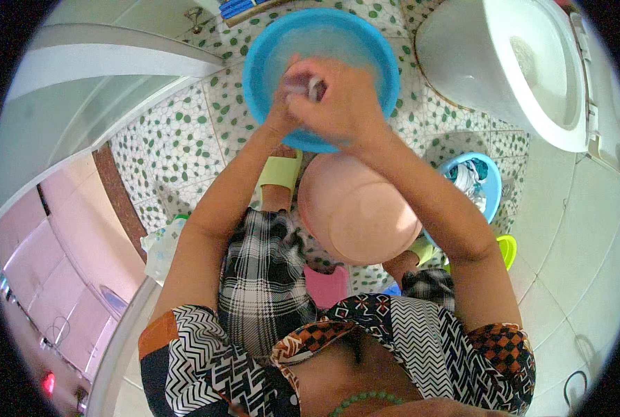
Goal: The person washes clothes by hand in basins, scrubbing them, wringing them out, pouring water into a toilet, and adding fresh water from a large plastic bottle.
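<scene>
Where hands (327, 97) meet: water-filled blue basin (268, 52).

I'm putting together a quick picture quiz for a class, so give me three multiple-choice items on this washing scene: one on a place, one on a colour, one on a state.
1. Where are the hands?
A. Over the big blue basin
B. Over the toilet
C. On the pink stool

2. What colour is the empty basin between the knees?
A. Green
B. Pink
C. White

3. What is in the small blue basin?
A. Nothing
B. Only clear water
C. Bunched cloth

Answers:
1. A: both hands meet above the big blue basin, pressed together round a small pale thing.
2. B: the pink basin lies just below the blue one, with nothing in it.
3. C: white and dark cloth fills the small blue basin beside the right forearm.
</scene>
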Available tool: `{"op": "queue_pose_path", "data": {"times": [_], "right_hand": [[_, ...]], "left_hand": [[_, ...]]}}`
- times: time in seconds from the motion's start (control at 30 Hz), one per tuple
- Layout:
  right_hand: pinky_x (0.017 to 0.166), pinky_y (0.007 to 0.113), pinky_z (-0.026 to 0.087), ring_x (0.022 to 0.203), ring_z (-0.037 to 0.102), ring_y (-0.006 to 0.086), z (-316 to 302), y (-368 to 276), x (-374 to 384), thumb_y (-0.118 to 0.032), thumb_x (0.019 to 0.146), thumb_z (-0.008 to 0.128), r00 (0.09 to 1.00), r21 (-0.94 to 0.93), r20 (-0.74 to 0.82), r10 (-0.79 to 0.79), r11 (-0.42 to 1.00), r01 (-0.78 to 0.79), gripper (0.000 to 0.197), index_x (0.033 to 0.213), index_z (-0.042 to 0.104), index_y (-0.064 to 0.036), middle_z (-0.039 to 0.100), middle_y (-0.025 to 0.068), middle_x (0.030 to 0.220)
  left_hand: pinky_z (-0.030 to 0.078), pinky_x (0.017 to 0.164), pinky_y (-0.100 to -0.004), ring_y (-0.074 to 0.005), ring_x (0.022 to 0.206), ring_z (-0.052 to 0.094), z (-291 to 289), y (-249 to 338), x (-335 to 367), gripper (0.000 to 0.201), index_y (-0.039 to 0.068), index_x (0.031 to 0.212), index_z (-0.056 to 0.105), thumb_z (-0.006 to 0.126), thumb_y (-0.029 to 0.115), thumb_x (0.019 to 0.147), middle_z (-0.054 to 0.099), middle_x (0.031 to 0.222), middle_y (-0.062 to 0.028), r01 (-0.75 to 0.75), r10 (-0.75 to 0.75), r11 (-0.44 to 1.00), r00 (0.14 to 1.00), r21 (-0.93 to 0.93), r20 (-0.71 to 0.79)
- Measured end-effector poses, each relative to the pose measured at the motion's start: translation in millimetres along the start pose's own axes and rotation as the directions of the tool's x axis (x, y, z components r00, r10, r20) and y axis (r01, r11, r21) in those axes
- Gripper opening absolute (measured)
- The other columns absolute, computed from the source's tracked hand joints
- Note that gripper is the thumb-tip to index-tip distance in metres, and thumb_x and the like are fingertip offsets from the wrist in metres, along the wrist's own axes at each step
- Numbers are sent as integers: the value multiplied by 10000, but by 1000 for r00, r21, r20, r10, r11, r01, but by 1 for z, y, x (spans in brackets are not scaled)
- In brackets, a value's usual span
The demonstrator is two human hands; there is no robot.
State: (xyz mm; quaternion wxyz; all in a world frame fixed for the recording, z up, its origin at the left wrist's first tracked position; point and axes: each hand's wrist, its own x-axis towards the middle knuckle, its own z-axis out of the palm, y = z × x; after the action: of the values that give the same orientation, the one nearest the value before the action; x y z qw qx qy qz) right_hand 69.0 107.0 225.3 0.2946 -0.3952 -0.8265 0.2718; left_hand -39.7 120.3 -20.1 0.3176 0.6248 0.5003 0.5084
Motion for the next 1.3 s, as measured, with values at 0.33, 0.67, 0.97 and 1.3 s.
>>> {"op": "queue_pose_path", "data": {"times": [0.33,0.67,0.97,1.3], "right_hand": [[834,348,439,999,529,248,-1,68,-99,-162,766,639,712,604,-116,692,618,-503,418,1151,516,-57,533,130,1111],[900,487,417,1050,527,289,35,89,-65,-374,807,612,535,699,673,510,-675,-236,483,1130,498,-33,551,150,1108],[785,448,501,922,594,274,60,85,-86,-191,771,611,574,644,705,418,-716,-270,325,1069,545,-82,602,114,1021],[816,437,473,1024,544,288,40,28,-52,-290,765,611,884,206,459,-86,-958,-200,570,1264,426,-86,511,129,1213]], "left_hand": [[478,755,-304,-182,877,579,-22,119,27,206,39,1037,562,520,56,835,589,998,-82,68,-402,658,874,-750,-274],[379,931,-401,-316,1069,508,-11,125,-3,449,77,1023,549,684,87,594,562,1085,-145,-222,196,968,960,117,199],[354,983,-337,-252,1119,488,-60,131,-4,381,51,1085,580,502,-41,723,545,1165,-103,232,-113,945,893,-231,436],[385,964,-469,-356,1255,297,-29,107,1,798,188,1356,285,644,518,724,284,1382,-100,213,-409,-187,871,-959,273]]}}
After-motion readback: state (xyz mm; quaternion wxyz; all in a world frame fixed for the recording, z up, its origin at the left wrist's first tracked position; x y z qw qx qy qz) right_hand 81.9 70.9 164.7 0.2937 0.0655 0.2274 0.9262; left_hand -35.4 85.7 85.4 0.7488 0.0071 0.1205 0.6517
